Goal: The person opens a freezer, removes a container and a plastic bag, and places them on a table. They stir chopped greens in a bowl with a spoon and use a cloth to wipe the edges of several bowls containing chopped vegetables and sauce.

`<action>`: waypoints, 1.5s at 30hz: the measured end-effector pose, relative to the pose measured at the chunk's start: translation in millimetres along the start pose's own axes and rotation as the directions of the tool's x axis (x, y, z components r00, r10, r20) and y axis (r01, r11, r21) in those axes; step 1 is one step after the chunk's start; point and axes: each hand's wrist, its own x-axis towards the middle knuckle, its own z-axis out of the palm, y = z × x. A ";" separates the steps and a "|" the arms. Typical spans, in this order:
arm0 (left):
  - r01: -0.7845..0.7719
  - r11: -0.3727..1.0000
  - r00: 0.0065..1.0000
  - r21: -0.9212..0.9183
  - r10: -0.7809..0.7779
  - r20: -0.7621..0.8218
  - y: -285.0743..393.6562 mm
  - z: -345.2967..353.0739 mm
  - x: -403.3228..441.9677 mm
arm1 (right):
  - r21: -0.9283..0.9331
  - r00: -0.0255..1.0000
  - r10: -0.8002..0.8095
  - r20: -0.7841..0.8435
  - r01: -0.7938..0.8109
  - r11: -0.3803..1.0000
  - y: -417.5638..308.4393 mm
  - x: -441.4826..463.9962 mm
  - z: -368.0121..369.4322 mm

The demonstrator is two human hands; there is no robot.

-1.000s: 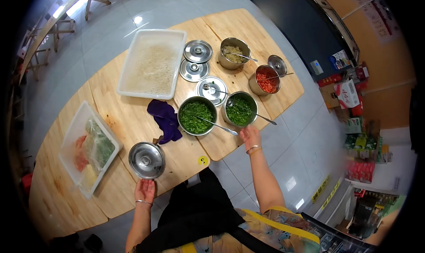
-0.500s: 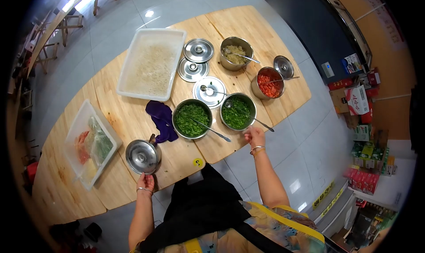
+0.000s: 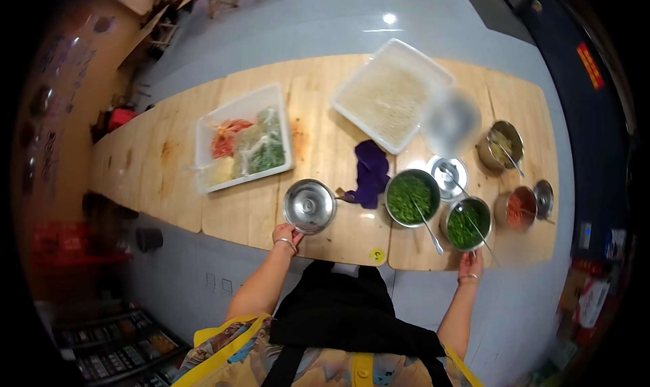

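The left hand (image 3: 287, 236) meets the near rim of a lidded steel pot (image 3: 309, 204) on the wooden bench (image 3: 237, 216) — how tightly its fingers close, I cannot tell. The right hand (image 3: 470, 266) is at the near side of a pot of chopped greens (image 3: 464, 229), its grip also unclear. Between them lie a purple cloth (image 3: 372, 174) and another greens pot (image 3: 409, 197) — spoon inside.

Blurry rnd metal item (image 3: 450, 122), R hand (image 3: 470, 266) ptly hidden by pot (image 3: 452, 243), bg wall txt (image 3: 49, 145) illeg.
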 end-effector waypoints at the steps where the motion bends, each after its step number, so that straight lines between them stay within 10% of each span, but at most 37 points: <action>1: -0.010 1.000 0.999 0.015 0.011 -0.040 2.1 -0.1 -2.4 | -0.009 1.000 0.009 0.024 -0.008 1.000 4.6 2.8 3.1; 7: -0.086 0.996 0.988 0.014 0.087 -0.126 -0.1 -47.2 17.6 | -0.419 0.986 -0.070 0.152 0.129 0.899 14.8 45.0 -22.2; 23: -0.184 0.805 0.911 -0.565 -0.076 -0.405 16.7 -106.8 54.1 | -0.486 0.989 -0.136 0.060 0.148 0.862 31.7 -96.5 -92.6; 33: 0.319 0.893 0.944 -0.317 -0.330 0.022 27.4 -97.5 10.2 | -0.637 0.979 0.119 0.166 0.014 0.771 149.0 -186.3 -74.6; 35: 0.057 0.983 0.934 0.174 -0.114 0.337 60.1 -78.2 -15.9 | -0.620 0.967 0.116 0.228 0.053 0.783 170.5 -192.1 -39.0; 38: -0.576 0.793 0.725 0.199 0.383 0.572 110.1 -45.2 12.3 | -0.639 0.936 0.076 0.345 0.175 0.749 193.4 -189.7 6.3; 45: -0.816 -0.025 0.397 0.578 0.703 0.591 212.9 51.1 128.1 | -0.699 0.912 -0.049 0.407 0.346 0.626 235.8 -165.4 67.1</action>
